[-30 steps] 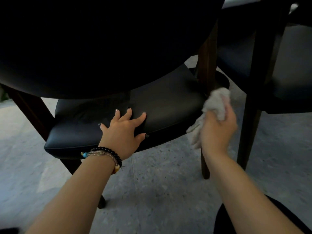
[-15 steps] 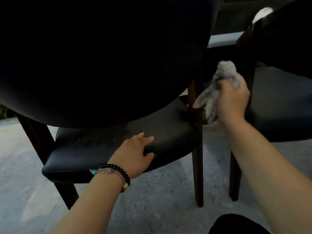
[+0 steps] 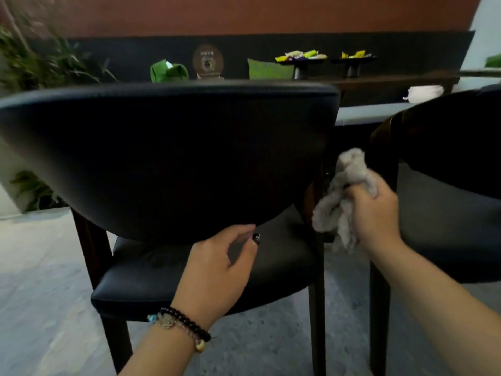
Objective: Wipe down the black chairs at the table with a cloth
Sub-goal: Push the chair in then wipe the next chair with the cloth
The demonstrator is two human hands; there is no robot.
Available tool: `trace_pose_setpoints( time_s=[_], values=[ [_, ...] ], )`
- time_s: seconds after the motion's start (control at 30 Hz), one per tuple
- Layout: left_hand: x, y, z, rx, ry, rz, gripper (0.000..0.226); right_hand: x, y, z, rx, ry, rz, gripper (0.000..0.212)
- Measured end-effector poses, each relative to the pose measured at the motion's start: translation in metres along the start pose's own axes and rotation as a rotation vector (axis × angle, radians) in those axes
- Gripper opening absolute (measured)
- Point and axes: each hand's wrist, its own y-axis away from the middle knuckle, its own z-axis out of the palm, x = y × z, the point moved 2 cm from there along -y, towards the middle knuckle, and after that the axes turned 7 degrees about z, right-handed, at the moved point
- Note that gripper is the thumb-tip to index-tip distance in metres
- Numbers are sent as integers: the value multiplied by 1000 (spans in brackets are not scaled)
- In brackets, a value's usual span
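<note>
A black chair [image 3: 168,158] was seen from behind, its curved backrest stretched broadly from side to side and its seat facing away toward the desk [image 3: 360,114]. The chair stood upright on dark wooden legs on a pale speckled floor [image 3: 40,267]. The left hand [image 3: 217,270] was held just below the lower edge of the backrest, above the rear of the seat; its fingers were loosely curled with nothing enclosed in the grip, and whether the fingertips touched the backrest could not be told. A beaded bracelet [image 3: 184,325] was worn at that wrist.

To the right of the chair, beside its rear right leg, a grey cloth [image 3: 344,191] was clutched in the right hand [image 3: 376,213], the grip being closed tightly around its bunched middle. The cloth's long axis ran roughly up and down, one crumpled end pointing upward above the fist and loose folds hanging down below it. Whether the cloth touched the chair's frame could not be told.

A second black chair [image 3: 455,213] was partly visible further right of the first. Beyond the backrest, green packages [image 3: 168,71], a round plaque [image 3: 207,61] and two dark stands holding wrapped sweets [image 3: 301,57] were set along a dark ledge. Leafy plants [image 3: 32,61] were seen left of the chair.
</note>
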Motion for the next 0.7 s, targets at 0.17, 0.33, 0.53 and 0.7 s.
trace_pose_setpoints(
  time_s=[0.17,0.33,0.53,0.7],
  values=[
    [55,-12,-32,239,-71,207,22,-93,-4,13,-61,-125,-343,39],
    [101,-24,-73,434,-312,352,19,-116,-4,10,-53,-160,-431,39],
    [140,-64,-128,485,-619,454,19,-180,-22,26,-419,122,-602,29],
    [142,-135,-148,-173,-572,-17,53,-205,-47,36,-555,369,-456,31]
  ],
)
